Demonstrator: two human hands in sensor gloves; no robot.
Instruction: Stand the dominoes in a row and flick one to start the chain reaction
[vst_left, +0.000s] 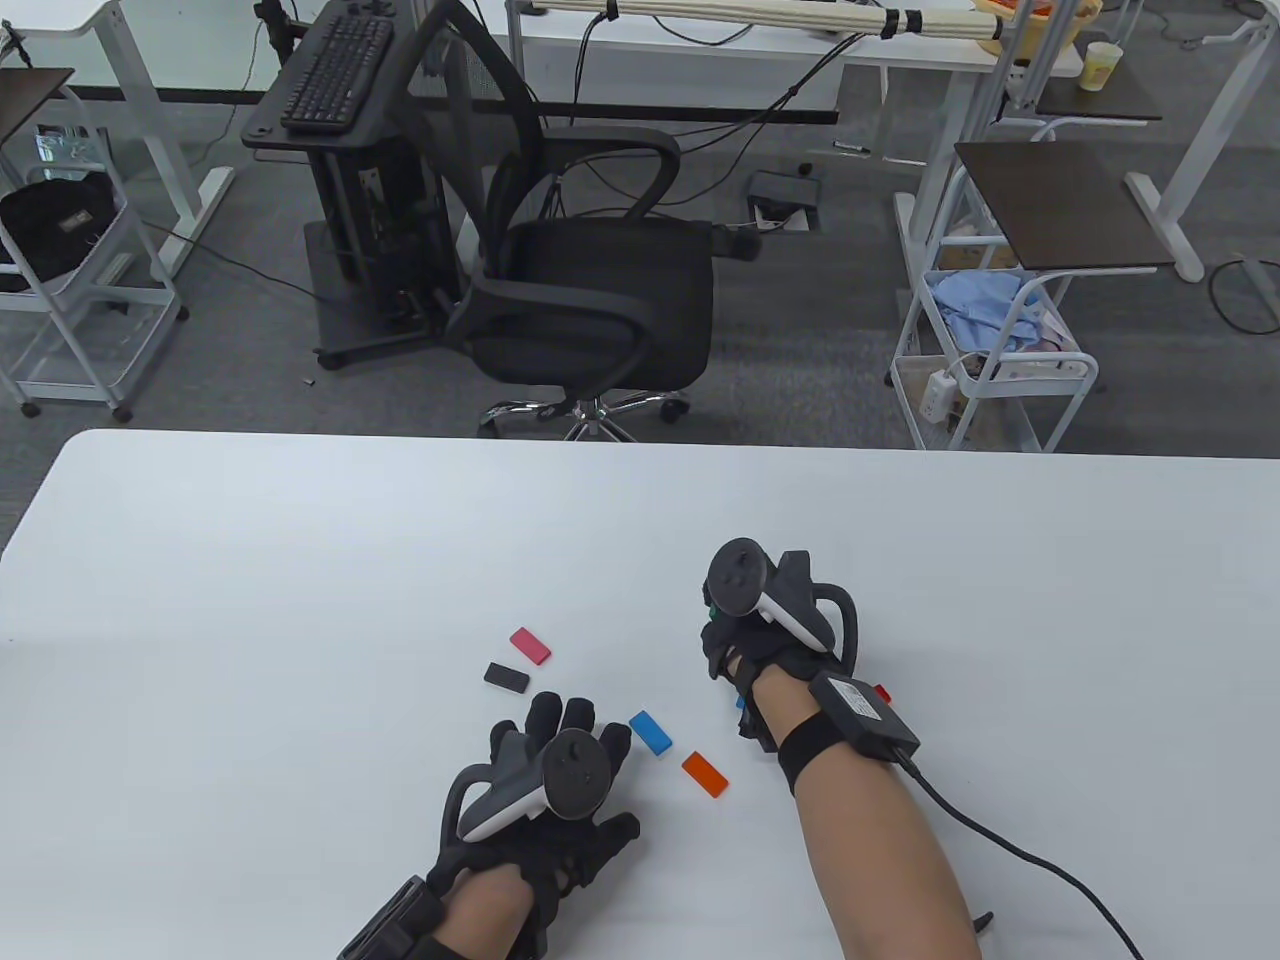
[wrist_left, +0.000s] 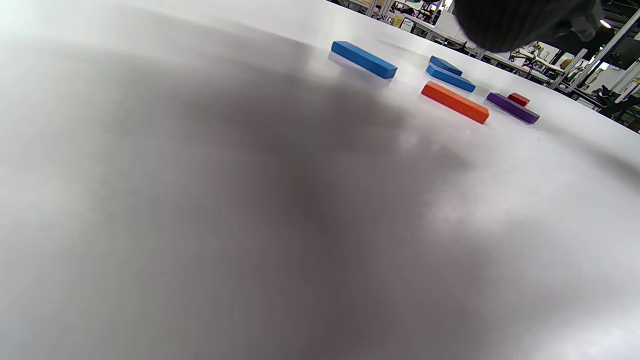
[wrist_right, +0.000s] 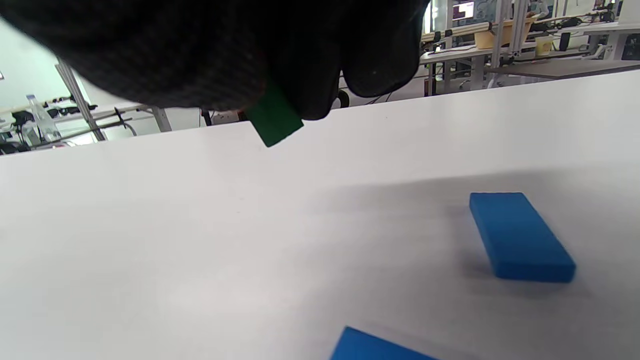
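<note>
Pinching a green domino (wrist_right: 272, 120) clear of the white tabletop (vst_left: 300, 560), the right hand (vst_left: 765, 625) holds the only piece yet lifted, while the pink (vst_left: 530, 645), black (vst_left: 506, 677), blue (vst_left: 651, 732) and orange dominoes (vst_left: 705, 775) lie flat, none standing, and the left hand's fingers (vst_left: 560, 720) rest straight, gripping nothing.

Low, tilted look across the white table (wrist_left: 200, 225), a broad shadow over its middle. Orange domino (wrist_left: 454, 102) lies flat, taken as landmark. Left of it, a blue domino (wrist_left: 363, 59); just behind it, two more blue dominoes (wrist_left: 448, 73) close together. Right of it, a purple domino (wrist_left: 512, 107), a red piece (wrist_left: 518, 99) just beyond. Dark gloved fingertip (wrist_left: 515, 22) hangs above them, out of focus.
</note>
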